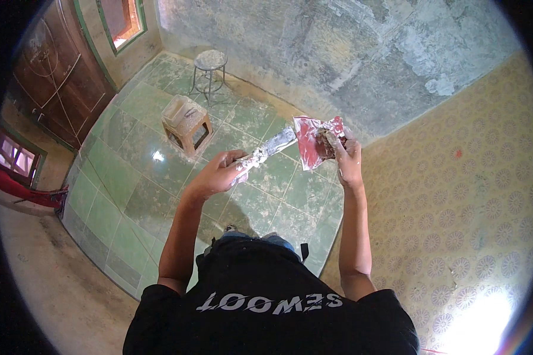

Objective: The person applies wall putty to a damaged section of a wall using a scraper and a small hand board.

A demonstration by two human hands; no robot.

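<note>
My left hand [219, 173] is closed round the handle of a putty knife [278, 144], its metal blade smeared with white filler. The blade tip points up and right, close to the edge of a red spreader [308, 144]. That flat spreader is gripped in my right hand [349, 158] and is streaked with white paste, with a brownish lump near its grip. Whether blade and spreader touch, I cannot tell. White residue coats the fingers of both hands. The two tools are held up in front of me, over the floor.
A dusty square wooden stool [188, 124] and a round metal-legged stool [210, 61] stand on green floor tiles [115, 198]. Ahead is a grey patchy wall [314, 50]; a patterned wall [450, 195] runs along the right. A brown door [59, 77] and red cloth [26, 189] are at left.
</note>
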